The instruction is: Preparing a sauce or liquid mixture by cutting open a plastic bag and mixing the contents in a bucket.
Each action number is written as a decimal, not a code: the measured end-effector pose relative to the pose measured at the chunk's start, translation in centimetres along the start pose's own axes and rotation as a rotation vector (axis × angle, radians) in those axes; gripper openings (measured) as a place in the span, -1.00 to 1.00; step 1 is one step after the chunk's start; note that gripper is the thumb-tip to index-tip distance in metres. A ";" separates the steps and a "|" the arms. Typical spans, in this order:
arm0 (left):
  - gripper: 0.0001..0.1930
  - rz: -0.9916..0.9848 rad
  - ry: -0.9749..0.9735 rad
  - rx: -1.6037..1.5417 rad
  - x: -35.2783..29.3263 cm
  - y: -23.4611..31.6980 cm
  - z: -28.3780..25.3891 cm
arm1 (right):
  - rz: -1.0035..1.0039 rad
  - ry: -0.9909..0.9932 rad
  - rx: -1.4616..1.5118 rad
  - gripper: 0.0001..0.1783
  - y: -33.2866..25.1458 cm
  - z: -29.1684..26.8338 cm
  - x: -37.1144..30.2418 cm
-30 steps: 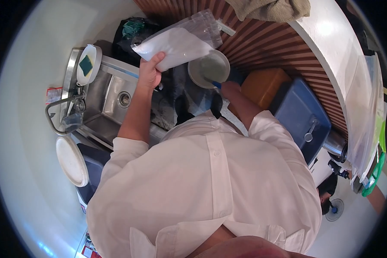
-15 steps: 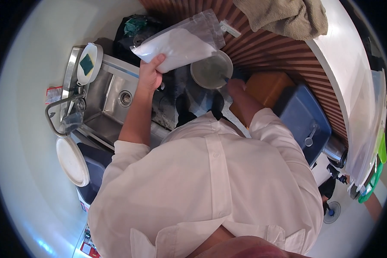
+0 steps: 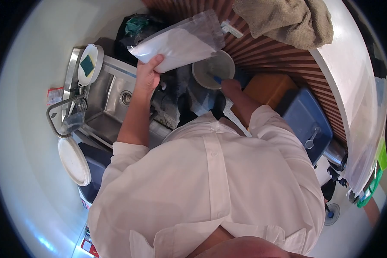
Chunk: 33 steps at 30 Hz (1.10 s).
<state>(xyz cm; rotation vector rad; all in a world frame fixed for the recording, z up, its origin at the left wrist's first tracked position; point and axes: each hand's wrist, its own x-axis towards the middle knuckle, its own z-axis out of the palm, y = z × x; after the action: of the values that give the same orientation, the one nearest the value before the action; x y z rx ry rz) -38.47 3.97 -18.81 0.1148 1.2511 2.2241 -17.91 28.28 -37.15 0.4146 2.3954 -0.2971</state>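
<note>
My left hand (image 3: 148, 78) grips the lower end of a clear plastic bag of white powder (image 3: 176, 48), thumb on top. The bag is tilted, its powder-free end pointing up and right, above the near-left rim of a round pale bucket (image 3: 228, 60). Closed round a blue-handled tool (image 3: 218, 80), my right hand (image 3: 231, 88) is at the bucket's lower right rim. The tool's far end reaches into the bucket, and its kind cannot be made out. Cloudy greyish contents show inside the bucket.
On the left is a steel sink (image 3: 102, 101) with a curved faucet (image 3: 51, 116) and a white dish holding a sponge (image 3: 87, 65). An orange-brown box (image 3: 266, 91) and a blue bin (image 3: 307, 116) stand at right, below a brown towel (image 3: 288, 21). A black trash bag (image 3: 124, 38) sits behind.
My right hand has shifted slightly left over the bucket with the blue-handled tool, and more of its handle shows. The bag in my left hand stays almost in place.
</note>
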 end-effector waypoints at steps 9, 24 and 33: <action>-0.42 0.026 -0.004 -0.004 0.3 0.6 1.2 | 0.126 -0.016 0.054 -0.68 1.3 -1.4 -1.2; -0.43 -0.001 -0.036 0.030 0.6 0.2 2.4 | 0.218 0.030 -0.091 -0.74 1.7 -2.0 1.7; -0.41 0.016 -0.002 0.026 0.4 -0.3 1.6 | 0.023 0.146 -0.050 -0.72 -0.5 0.0 1.8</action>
<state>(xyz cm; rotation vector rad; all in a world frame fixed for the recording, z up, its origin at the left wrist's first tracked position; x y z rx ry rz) -38.12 5.47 -18.20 0.1376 1.2830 2.2207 -19.37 28.25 -38.31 0.4551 2.5331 -0.2021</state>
